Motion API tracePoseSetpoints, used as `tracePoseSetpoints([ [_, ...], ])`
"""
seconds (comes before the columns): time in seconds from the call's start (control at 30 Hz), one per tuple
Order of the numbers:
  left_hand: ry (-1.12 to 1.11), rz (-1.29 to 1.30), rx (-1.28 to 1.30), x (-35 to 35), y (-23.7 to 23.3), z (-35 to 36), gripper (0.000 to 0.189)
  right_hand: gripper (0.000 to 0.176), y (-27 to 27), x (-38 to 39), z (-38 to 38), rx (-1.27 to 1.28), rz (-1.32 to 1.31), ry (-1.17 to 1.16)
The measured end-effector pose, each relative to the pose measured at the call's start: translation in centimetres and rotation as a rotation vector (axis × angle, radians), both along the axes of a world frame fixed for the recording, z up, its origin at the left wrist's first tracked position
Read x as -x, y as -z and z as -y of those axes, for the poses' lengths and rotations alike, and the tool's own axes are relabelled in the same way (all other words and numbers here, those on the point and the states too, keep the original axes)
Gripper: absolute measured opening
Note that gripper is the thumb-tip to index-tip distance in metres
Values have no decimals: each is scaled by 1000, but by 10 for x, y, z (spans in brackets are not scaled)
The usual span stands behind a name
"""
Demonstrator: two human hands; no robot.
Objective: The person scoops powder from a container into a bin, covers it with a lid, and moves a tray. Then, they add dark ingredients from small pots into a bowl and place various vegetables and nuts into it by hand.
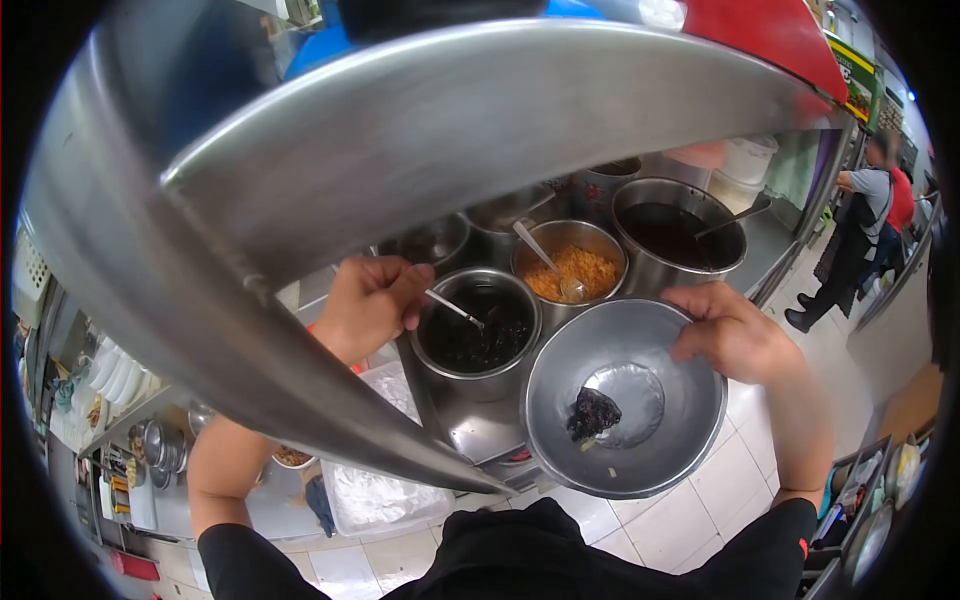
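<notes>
My right hand [732, 334] grips the far rim of a steel bowl [660, 445] that holds a small dark clump [594, 413] at its bottom. My left hand [370, 305] holds the handle of a metal spoon [455, 308] that dips into a steel pot of dark jelly-like food [478, 335]. Behind it stands a pot of orange shredded food [572, 272] with a spoon in it, and a larger pot of dark liquid [675, 235] with a ladle.
A big curved steel surface [300, 200] fills the upper left, close to the camera. A clear tub of white powder or ice [375, 490] sits lower left. Shelves with dishes [110, 400] lie at far left. Two people [870, 230] stand at the right, beyond the counter.
</notes>
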State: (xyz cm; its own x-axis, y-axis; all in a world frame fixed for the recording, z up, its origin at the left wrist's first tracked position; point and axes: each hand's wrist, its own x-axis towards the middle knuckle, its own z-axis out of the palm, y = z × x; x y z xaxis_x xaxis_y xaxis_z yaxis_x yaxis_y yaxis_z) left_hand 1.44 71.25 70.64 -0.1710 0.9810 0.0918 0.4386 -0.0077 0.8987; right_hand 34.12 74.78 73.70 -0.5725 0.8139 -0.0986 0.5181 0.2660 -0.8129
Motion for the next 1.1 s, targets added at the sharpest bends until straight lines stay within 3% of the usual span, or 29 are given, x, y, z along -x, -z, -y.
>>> tracePoseSetpoints([
  [0.23, -23, 52, 99, 0, 3, -4, 26, 32, 9, 0, -1, 63, -48, -17],
  [0.4, -37, 275, 132, 6, 5, -14, 22, 33, 12, 7, 2, 21, -9, -14],
  [0.93, -99, 366, 159, 15, 2, -9, 20, 28, 7, -2, -11, 79, -52, 15],
  [1.03, -69, 221, 20, 12, -1, 0, 25, 27, 7, -2, -10, 62, -16, 15],
  [1.1, 40, -110, -293, 14, 4, 7, 30, 27, 12, -2, -11, 103, -80, 14],
])
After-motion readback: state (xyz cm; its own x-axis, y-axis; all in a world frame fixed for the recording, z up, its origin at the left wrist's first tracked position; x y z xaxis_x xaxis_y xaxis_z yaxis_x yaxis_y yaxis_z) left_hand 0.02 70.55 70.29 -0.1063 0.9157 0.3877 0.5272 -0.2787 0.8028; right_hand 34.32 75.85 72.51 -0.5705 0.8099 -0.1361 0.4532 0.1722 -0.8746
